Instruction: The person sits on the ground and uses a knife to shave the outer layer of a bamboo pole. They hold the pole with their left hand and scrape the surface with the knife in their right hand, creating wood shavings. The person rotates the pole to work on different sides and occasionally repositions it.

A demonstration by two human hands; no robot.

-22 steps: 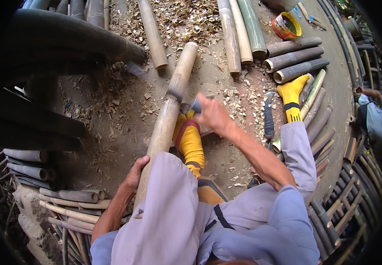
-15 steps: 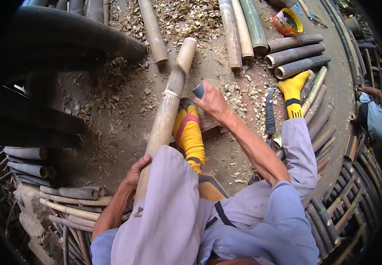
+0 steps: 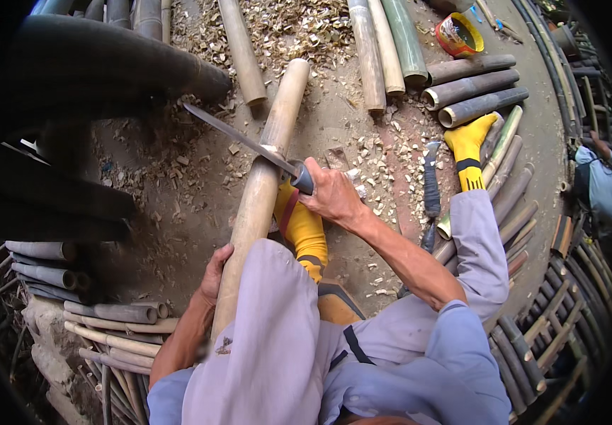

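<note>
A pale bamboo pole (image 3: 255, 202) slants away from me, its near end beside my thigh. My left hand (image 3: 215, 275) is wrapped round its lower part from the left side. Gripped in my right hand (image 3: 333, 193) is a long knife (image 3: 231, 134) with a dark handle. Its narrow blade lies across the pole near a pale scraped ring at a node and points to the far left. My yellow-socked foot (image 3: 304, 225) is beside and partly beneath the pole.
Wood chips (image 3: 285, 32) litter the ground. A black-wrapped tool (image 3: 431, 180) lies right of my hand. Cut dark bamboo pieces (image 3: 486, 105) and a red-yellow tin (image 3: 460, 35) are at the far right. Large dark bamboo (image 3: 129, 53) looms at left. Another person (image 3: 598, 180) is at the right edge.
My right hand has come slightly left and down, and the knife blade now shows across the pole. The pole has shifted slightly left; my left hand still holds it.
</note>
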